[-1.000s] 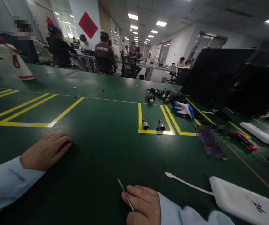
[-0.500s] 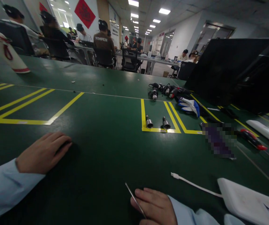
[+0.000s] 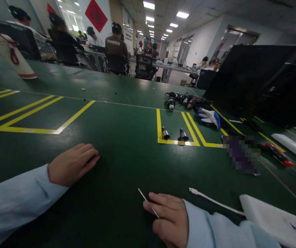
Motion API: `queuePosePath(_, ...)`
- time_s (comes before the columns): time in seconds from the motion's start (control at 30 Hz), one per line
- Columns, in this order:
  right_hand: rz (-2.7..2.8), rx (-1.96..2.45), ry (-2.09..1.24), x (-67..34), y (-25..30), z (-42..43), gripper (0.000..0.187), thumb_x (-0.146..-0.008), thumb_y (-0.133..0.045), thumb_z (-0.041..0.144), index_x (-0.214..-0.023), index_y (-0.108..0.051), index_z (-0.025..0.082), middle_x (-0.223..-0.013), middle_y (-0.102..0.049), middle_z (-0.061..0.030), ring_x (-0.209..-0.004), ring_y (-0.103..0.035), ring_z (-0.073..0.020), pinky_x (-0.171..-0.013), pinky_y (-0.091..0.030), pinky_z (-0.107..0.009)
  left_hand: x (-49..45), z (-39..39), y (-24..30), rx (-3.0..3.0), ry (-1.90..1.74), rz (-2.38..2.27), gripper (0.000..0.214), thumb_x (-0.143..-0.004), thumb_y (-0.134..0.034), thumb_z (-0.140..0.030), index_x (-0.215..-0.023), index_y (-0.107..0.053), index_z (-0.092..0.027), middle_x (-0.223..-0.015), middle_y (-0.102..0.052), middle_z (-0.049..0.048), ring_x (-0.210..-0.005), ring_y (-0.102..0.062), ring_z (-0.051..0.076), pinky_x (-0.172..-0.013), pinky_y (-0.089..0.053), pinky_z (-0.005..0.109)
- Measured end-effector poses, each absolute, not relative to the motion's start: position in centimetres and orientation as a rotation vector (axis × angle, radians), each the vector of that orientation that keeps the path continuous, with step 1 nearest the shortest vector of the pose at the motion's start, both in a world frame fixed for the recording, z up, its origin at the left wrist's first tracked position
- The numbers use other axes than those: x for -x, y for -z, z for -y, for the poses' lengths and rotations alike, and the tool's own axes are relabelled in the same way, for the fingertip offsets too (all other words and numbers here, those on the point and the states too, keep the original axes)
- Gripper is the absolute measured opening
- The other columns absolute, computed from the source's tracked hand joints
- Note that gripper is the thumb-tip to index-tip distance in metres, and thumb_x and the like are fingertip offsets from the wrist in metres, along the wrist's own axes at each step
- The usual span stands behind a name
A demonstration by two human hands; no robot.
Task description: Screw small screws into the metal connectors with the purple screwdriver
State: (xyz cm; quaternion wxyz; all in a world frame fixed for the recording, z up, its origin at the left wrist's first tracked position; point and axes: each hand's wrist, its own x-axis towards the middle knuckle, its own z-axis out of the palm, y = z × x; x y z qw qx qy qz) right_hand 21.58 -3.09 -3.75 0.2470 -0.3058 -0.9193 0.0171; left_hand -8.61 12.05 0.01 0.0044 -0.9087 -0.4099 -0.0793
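Observation:
My left hand [image 3: 73,164] rests on the green tabletop [image 3: 117,137], palm down, its fingers loosely stretched together with nothing visible in them. Toward the front of the table, my right hand [image 3: 169,214] grips a thin metal rod [image 3: 148,202] between its fingers; the rod's tip points up and left, and its lower end is hidden by the hand. Right of that hand lies a white cable [image 3: 215,201], running to a white power bank [image 3: 272,220] marked 26. Two metal cup-shaped fittings [image 3: 166,134] with narrow stems lie inside a yellow-taped box ahead.
Yellow tape [image 3: 34,131] marks further boxes at left. Black cables and metal parts [image 3: 171,104], a blue-white glove [image 3: 209,118], a red-black screwdriver [image 3: 278,154] and a dark monitor [image 3: 251,79] occupy the right. A white bag [image 3: 16,55] stands far left. Several people sit beyond.
My left hand has slid to the right across the table. My right hand, still gripping the rod, has shifted slightly up and away from me.

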Motion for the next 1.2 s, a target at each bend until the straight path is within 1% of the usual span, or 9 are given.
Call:
queuePosePath(0.1,2.429,0.869,-0.109,-21.2,3.8,3.1,0.033,-0.088,-0.029,0.032,-0.078,-0.058,0.022,-0.115,-0.059,0.0012,-0.115,-0.046,-0.0146,-0.093,-0.042,-0.031,5.3,-10.8,0.2,2.907,0.265,1.116,0.027,-0.082,-0.035,-0.029,-0.079,-0.06,-0.018,-0.085,-0.06,0.0082,-0.073,-0.054,0.018,-0.068,-0.045,0.033)
queuePosePath(0.23,2.071,1.027,-0.012,-19.8,6.8,4.4,0.036,-0.088,-0.028,0.032,-0.108,-0.054,0.019,-0.093,-0.069,-0.0028,-0.093,-0.061,-0.0126,-0.083,-0.049,-0.026,4.0,-8.7,0.7,2.887,0.46,1.119,0.025,-0.081,-0.036,-0.027,-0.082,-0.06,-0.021,-0.107,-0.06,0.0077,-0.082,-0.056,0.018,-0.074,-0.045,0.036)
queuePosePath(0.5,2.141,1.13,-0.019,-19.4,7.0,5.7,0.037,-0.088,-0.027,0.03,-0.113,-0.051,0.019,-0.103,-0.065,-0.0055,-0.102,-0.057,-0.0144,-0.085,-0.048,-0.031,5.2,-7.6,0.9,2.876,0.516,1.085,0.025,-0.083,-0.035,-0.027,-0.079,-0.057,-0.017,-0.105,-0.061,0.0087,-0.08,-0.056,0.018,-0.074,-0.046,0.035)
queuePosePath(0.6,2.153,1.117,0.054,-19.6,6.7,5.8,0.032,-0.087,-0.03,0.027,-0.103,-0.056,0.018,-0.104,-0.064,-0.0088,-0.101,-0.057,-0.0171,-0.085,-0.048,-0.034,5.2,-7.4,0.8,2.877,0.518,1.052,0.025,-0.084,-0.034,-0.025,-0.079,-0.057,-0.016,-0.101,-0.06,0.008,-0.082,-0.055,0.017,-0.075,-0.045,0.033)
queuePosePath(0.7,2.169,0.953,0.097,-19.9,5.5,5.4,0.026,-0.085,-0.033,0.023,-0.081,-0.058,0.022,-0.1,-0.066,-0.0051,-0.097,-0.06,-0.0184,-0.08,-0.05,-0.033,5.2,-7.2,0.3,2.914,0.493,1.038,0.02,-0.083,-0.038,-0.023,-0.077,-0.055,-0.016,-0.097,-0.059,0.0063,-0.081,-0.054,0.016,-0.073,-0.044,0.029)
queuePosePath(0.83,2.282,0.918,-0.136,-20.0,2.9,3.9,0.016,-0.079,-0.041,0.017,-0.082,-0.057,0.02,-0.096,-0.067,-0.0065,-0.083,-0.062,-0.0162,-0.069,-0.051,-0.029,5.3,-7.3,-0.1,2.99,0.477,1.051,0.015,-0.082,-0.043,-0.026,-0.077,-0.053,-0.016,-0.096,-0.058,0.0056,-0.083,-0.053,0.016,-0.073,-0.044,0.029)
queuePosePath(0.97,2.042,0.961,-0.388,-18.2,1.7,1.6,0.022,-0.078,-0.047,0.02,-0.096,-0.06,0.02,-0.091,-0.066,-0.0062,-0.078,-0.061,-0.0141,-0.069,-0.049,-0.028,5.8,-7.9,0.1,3.049,0.536,1.086,0.027,-0.076,-0.053,-0.035,-0.095,-0.052,-0.016,-0.098,-0.057,0.0064,-0.088,-0.053,0.018,-0.076,-0.044,0.031)
queuePosePath(1.07,1.739,1.076,-0.628,-16.4,1.5,-0.3,0.02,-0.078,-0.05,0.024,-0.089,-0.064,0.016,-0.079,-0.067,-0.0062,-0.073,-0.061,-0.0141,-0.07,-0.047,-0.029,6.3,-8.4,0.4,3.068,0.585,1.088,0.047,-0.069,-0.061,-0.041,-0.105,-0.048,-0.015,-0.101,-0.056,0.0078,-0.093,-0.052,0.02,-0.081,-0.043,0.033)
queuePosePath(1.2,1.457,1.193,-1.01,-14.8,1.1,-2.5,0.028,-0.077,-0.051,0.038,-0.07,-0.066,0.015,-0.066,-0.067,-0.0061,-0.063,-0.061,-0.015,-0.062,-0.048,-0.029,7.0,-8.8,0.3,3.148,0.584,0.962,0.05,-0.067,-0.063,-0.041,-0.107,-0.048,-0.014,-0.105,-0.055,0.01,-0.098,-0.051,0.02,-0.084,-0.042,0.032)
